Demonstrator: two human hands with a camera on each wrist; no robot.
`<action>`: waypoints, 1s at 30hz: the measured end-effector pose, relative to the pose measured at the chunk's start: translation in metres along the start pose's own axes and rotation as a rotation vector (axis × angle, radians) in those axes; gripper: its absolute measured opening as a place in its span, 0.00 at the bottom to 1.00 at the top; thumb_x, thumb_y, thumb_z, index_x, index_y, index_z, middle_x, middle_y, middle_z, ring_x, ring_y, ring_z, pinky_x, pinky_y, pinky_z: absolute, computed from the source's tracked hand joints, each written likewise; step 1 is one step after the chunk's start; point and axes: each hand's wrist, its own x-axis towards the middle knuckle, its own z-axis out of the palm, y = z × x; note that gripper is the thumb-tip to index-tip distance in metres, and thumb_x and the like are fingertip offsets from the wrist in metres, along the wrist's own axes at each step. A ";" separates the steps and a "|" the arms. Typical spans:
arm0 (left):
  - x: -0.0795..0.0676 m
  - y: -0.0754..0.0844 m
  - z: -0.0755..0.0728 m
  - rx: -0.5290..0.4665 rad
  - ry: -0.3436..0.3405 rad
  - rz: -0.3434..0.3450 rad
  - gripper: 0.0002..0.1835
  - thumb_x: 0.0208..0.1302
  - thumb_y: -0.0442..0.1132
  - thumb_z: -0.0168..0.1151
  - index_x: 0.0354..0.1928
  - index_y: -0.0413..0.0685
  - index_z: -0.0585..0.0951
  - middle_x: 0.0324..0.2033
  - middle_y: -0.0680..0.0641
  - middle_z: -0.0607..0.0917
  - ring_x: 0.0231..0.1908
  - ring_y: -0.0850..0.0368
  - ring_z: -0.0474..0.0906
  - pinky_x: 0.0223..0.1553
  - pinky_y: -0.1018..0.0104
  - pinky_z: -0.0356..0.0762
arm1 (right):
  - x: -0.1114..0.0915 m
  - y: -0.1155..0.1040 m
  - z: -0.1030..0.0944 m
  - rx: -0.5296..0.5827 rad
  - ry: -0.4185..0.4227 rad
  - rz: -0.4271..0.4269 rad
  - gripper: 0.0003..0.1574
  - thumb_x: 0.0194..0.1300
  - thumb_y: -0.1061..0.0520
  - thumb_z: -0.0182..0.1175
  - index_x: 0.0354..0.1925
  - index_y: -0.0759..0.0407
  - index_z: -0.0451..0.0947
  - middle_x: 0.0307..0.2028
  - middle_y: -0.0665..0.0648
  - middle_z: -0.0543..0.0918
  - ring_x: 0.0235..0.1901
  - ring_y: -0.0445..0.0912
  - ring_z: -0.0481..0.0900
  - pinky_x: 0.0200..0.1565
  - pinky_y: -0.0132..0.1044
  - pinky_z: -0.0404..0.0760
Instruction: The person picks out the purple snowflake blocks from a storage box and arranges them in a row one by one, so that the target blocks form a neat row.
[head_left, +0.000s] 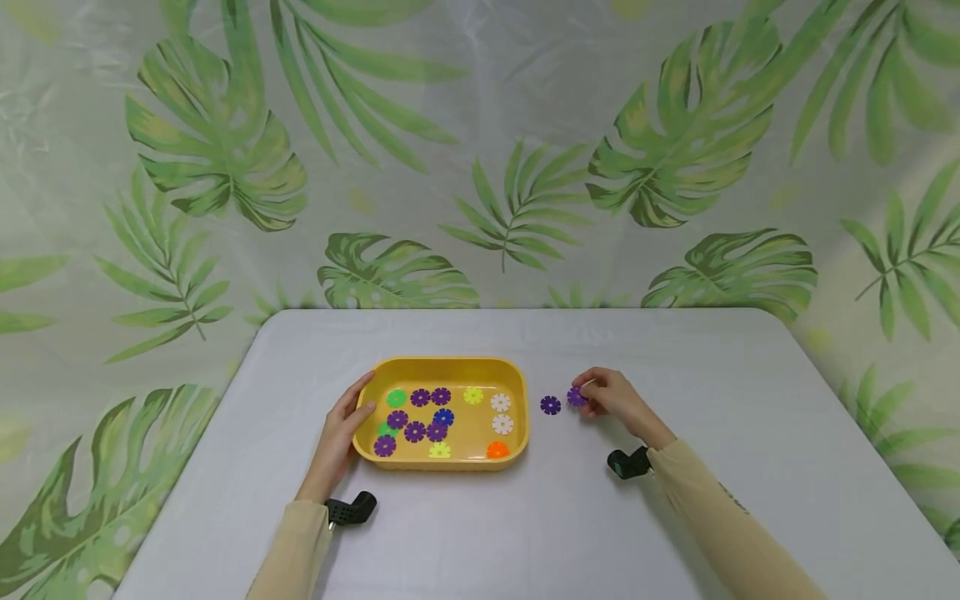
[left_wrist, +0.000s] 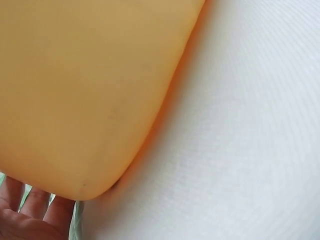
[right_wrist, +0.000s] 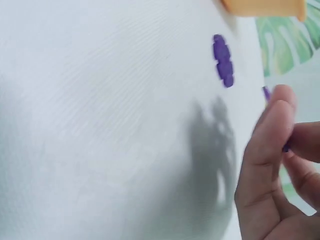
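Note:
My left hand (head_left: 342,429) grips the left end of a yellow plastic tray (head_left: 442,465), thumb over the rim and fingers along the outer wall. The left wrist view has the tray's side wall (left_wrist: 90,100) large, with fingertips (left_wrist: 59,215) at its corner. Between thumb and fingers, my right hand (head_left: 613,402) pinches a purple snowflake disc (head_left: 576,397) above the table, right of the tray. Another purple snowflake disc (head_left: 551,405) lies flat between that hand and the tray. In the right wrist view the held disc is mostly hidden behind the fingers (right_wrist: 272,130).
Inside the tray lie several purple discs (head_left: 416,431), a blue one (head_left: 444,417), white ones (head_left: 502,424), yellow ones (head_left: 473,395), green ones (head_left: 397,398) and an orange one (head_left: 498,451). The white tabletop (head_left: 480,533) meets a leaf-print backdrop (head_left: 517,208) behind.

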 end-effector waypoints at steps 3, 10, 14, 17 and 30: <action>0.000 0.000 0.000 -0.007 -0.002 0.006 0.26 0.74 0.41 0.49 0.72 0.53 0.62 0.71 0.54 0.58 0.71 0.59 0.49 0.69 0.61 0.51 | 0.000 0.006 0.001 -0.060 -0.015 0.021 0.16 0.67 0.68 0.47 0.49 0.76 0.72 0.30 0.61 0.79 0.22 0.43 0.78 0.28 0.35 0.82; 0.002 -0.002 -0.001 -0.020 -0.012 0.002 0.26 0.74 0.38 0.48 0.72 0.52 0.62 0.71 0.54 0.58 0.71 0.59 0.48 0.70 0.61 0.50 | 0.000 0.006 0.002 -0.129 -0.014 0.028 0.14 0.68 0.68 0.46 0.47 0.75 0.73 0.31 0.64 0.80 0.21 0.44 0.80 0.26 0.35 0.83; 0.003 -0.002 -0.001 -0.048 -0.018 0.007 0.26 0.74 0.37 0.47 0.72 0.53 0.61 0.72 0.54 0.56 0.71 0.59 0.47 0.70 0.61 0.48 | 0.002 -0.004 0.004 -0.112 0.018 -0.002 0.16 0.68 0.67 0.47 0.49 0.75 0.73 0.37 0.68 0.78 0.23 0.44 0.80 0.28 0.35 0.84; 0.004 -0.003 -0.001 -0.053 -0.020 0.005 0.26 0.74 0.37 0.47 0.72 0.52 0.61 0.72 0.54 0.56 0.71 0.59 0.46 0.70 0.61 0.48 | 0.003 -0.018 0.009 -0.050 0.018 -0.047 0.17 0.70 0.64 0.48 0.52 0.75 0.71 0.45 0.72 0.75 0.26 0.45 0.80 0.32 0.36 0.85; 0.000 -0.001 -0.001 -0.041 -0.015 0.038 0.26 0.73 0.36 0.48 0.72 0.51 0.62 0.71 0.53 0.58 0.71 0.61 0.48 0.69 0.65 0.50 | -0.004 -0.081 0.099 0.109 -0.289 -0.172 0.19 0.73 0.61 0.50 0.55 0.73 0.70 0.49 0.70 0.75 0.34 0.58 0.80 0.39 0.43 0.84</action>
